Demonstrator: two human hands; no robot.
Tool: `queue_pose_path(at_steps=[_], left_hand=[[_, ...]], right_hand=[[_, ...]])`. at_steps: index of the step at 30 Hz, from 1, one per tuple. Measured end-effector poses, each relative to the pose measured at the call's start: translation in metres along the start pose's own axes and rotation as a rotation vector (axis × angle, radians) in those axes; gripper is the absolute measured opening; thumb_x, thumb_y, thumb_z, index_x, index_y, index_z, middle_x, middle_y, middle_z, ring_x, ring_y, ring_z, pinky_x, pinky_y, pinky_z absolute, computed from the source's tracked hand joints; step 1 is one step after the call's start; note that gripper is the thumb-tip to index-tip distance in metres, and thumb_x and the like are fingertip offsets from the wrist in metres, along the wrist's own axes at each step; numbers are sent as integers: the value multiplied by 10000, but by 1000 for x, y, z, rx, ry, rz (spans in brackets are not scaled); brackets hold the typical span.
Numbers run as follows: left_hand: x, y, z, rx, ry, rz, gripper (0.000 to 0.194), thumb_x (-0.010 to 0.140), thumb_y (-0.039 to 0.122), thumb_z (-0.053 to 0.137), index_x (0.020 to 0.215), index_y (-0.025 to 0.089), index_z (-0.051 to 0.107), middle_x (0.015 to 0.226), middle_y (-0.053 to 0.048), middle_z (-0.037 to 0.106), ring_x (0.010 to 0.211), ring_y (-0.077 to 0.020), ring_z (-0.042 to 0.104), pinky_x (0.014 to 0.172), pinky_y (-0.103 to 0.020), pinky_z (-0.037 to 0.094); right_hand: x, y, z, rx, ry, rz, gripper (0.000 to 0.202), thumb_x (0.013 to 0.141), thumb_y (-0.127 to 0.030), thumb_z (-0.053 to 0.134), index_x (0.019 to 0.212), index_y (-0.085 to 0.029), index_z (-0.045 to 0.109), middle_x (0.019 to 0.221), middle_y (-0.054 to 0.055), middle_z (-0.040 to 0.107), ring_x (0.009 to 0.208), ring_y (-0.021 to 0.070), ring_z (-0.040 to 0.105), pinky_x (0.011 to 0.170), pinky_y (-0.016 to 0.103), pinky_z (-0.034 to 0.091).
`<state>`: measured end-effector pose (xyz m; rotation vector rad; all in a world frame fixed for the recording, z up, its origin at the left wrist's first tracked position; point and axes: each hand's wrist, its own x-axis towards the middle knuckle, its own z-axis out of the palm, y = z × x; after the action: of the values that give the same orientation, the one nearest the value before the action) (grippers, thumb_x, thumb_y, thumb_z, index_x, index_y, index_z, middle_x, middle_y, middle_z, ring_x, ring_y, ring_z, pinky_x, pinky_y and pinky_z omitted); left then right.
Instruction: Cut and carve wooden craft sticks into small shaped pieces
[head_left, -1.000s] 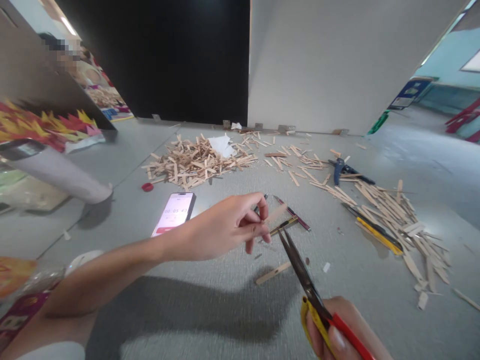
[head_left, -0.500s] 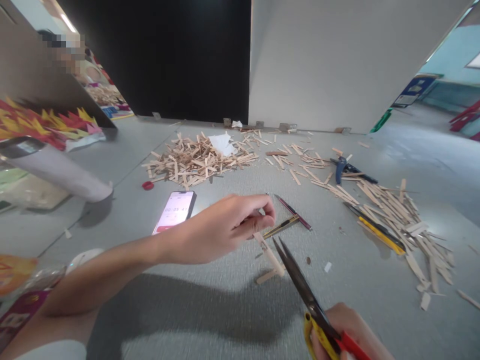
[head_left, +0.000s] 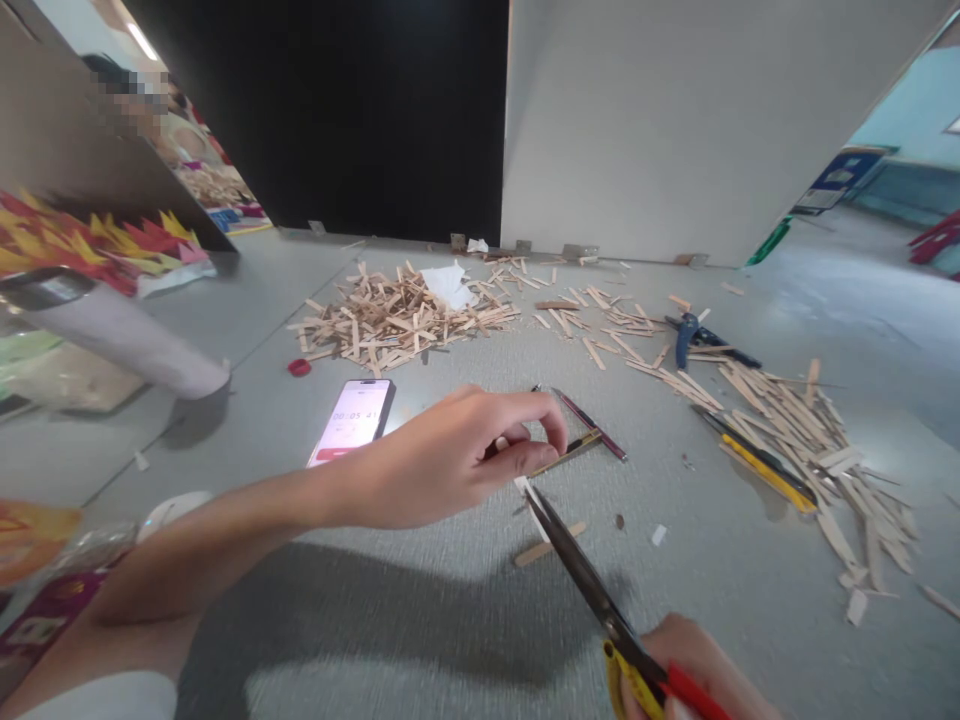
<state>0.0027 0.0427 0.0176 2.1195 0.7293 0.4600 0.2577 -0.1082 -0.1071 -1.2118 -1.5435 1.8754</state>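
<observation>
My left hand (head_left: 472,455) is closed in a pinch just above the table. A thin pale wooden strip (head_left: 523,487) sticks out below its fingers; the rest is hidden by the fingers and blades. My right hand (head_left: 682,655), at the bottom right, grips scissors (head_left: 592,590) with red and yellow handles. The scissor blades point up and left, their tips at the strip just under my left fingers. Beneath the blades, a flat wooden stick (head_left: 531,553) lies on the table. Behind my left fingertips lie a dark red pen (head_left: 596,428) and a thin gold-and-black pen-like tool (head_left: 581,443).
A phone (head_left: 352,420) showing a timer lies behind my left forearm. Wooden sticks are heaped at the back (head_left: 397,325) and scattered to the right. There lie a yellow-and-black cutter (head_left: 772,470) and a blue-handled tool (head_left: 685,340). A pale cylinder (head_left: 142,335) leans at left; panels stand behind.
The scissors have moved left and up, so their blades now meet the strip below my left hand. The strip, hanging freely before, is now partly behind the blades.
</observation>
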Motion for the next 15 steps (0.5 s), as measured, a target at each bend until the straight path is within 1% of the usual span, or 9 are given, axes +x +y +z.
queue_pose_path(at_steps=[2,4,8,11,13,15], left_hand=[[-1,0,1,0,-1,9,126,1110,265,539,1017,223,614,586,108,431,500,-86,293,530,-213,306],[-1,-1,2,-3,1,20,132,1116,258,525,1022,221,609,586,108,423,498,-86,292,536,-215,309],[-2,-1,3,-31,4,32,142,1117,269,526,1014,221,610,588,105,412,500,-92,277,550,-221,321],[-1,0,3,-49,7,10,147,1114,292,529,1015,223,612,593,95,420,510,-100,275,540,-229,305],[0,1,2,-67,16,-1,138,1106,299,539,1014,220,606,597,91,433,517,-101,284,532,-228,295],[1,2,2,-84,27,-16,144,1100,303,542,1004,216,604,612,83,463,526,-100,320,530,-221,300]], right_hand=[[1,5,0,9,8,-26,859,662,-1095,453,548,-246,391,491,-51,312,465,114,215,456,291,164],[0,6,0,9,23,-41,845,691,-1071,467,542,-243,390,480,-50,318,459,108,205,445,290,156],[1,2,3,-52,40,-50,838,737,-1050,410,504,-250,327,414,-49,270,412,102,173,436,313,124],[2,3,5,-96,101,-65,835,743,-1034,405,494,-245,289,402,-52,225,400,97,140,435,315,117],[2,3,5,-102,133,-70,834,744,-1020,436,494,-241,276,417,-59,191,412,95,120,441,313,124],[0,0,4,-117,153,-30,820,750,-998,488,514,-242,276,451,-65,187,437,99,114,458,311,141]])
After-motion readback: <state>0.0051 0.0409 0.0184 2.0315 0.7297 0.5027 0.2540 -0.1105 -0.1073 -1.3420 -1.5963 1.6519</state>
